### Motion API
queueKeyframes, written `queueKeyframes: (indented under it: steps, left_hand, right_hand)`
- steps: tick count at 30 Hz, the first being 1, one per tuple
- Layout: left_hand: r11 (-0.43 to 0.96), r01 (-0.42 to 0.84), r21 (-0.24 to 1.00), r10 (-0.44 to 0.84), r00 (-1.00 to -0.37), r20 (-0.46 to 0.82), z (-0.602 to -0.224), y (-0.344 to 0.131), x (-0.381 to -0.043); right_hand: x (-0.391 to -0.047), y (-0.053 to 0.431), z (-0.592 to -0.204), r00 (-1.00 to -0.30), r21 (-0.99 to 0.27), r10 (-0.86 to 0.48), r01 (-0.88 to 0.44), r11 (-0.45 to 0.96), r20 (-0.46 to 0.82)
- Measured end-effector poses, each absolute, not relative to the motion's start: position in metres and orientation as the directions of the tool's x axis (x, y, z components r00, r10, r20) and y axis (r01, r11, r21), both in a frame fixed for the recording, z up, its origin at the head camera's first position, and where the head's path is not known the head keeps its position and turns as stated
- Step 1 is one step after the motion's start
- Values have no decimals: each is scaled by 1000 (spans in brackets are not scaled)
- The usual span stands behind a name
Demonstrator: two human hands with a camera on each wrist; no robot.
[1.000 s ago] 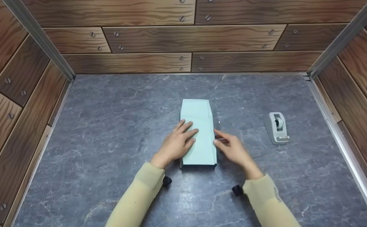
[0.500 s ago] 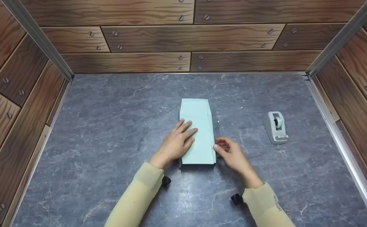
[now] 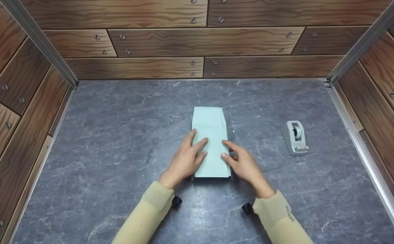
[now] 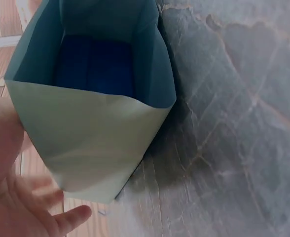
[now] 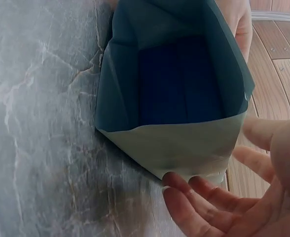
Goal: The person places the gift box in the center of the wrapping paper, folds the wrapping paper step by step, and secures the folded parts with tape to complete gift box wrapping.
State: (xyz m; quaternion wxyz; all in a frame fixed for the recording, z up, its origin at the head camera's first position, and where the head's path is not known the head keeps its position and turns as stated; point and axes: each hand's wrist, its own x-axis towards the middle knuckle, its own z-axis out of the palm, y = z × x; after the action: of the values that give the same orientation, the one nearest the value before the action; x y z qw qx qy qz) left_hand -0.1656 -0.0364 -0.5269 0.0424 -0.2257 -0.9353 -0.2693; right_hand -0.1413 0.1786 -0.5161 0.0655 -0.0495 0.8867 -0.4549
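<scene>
A long box wrapped in pale mint paper point(image 3: 213, 125) lies on the table with its length pointing away from me. Both wrist views look into the paper's open near end, where a dark blue surface point(image 5: 179, 84) shows inside. On the box's left side and top rests my left hand point(image 3: 183, 161), fingers spread. My right hand point(image 3: 246, 164) touches the right long edge, with index fingertip and thumb tip on the top face. Its other fingers point(image 5: 214, 197) lie, slightly bent, along the side in the right wrist view.
To the right stands a grey tape dispenser point(image 3: 295, 138) holding a roll of tape. Wood-patterned walls point(image 3: 156, 42) with metal corner posts enclose the dark marbled table point(image 3: 115, 135) at the back and both sides.
My right hand has left the box's right side edge and come inward, fingertips now on the top face. The left hand has shifted slightly; the box has barely moved.
</scene>
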Motion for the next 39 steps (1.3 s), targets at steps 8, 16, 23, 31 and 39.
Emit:
queueKeyframes:
  steps: [8,16,23,31,39]
  left_hand:
    - [724,295,624,231,-955,183,-526,-38,-158]
    - [701,311,642,243,-950,194,-528,-40,-167]
    - [688,259,678,289,-955,71,-524,-46,-187]
    - [628,275,728,405,-914,-4,-523,-56,-204]
    - [609,289,738,438,-899,-9,-525,-62,-207]
  right_hand:
    - [-141,175,-517,-989,-793,-132,-25,608,-70]
    - [-149,173,-514,-991,-773,-108,-4,635,-84]
    - [-170,175,-514,-980,-777,-162,-11,629,-117]
    - [-191,185,-511,-950,-808,-278,-50,587,-144]
    - [-193,190,-512,-925,-851,-351,-65,520,-143]
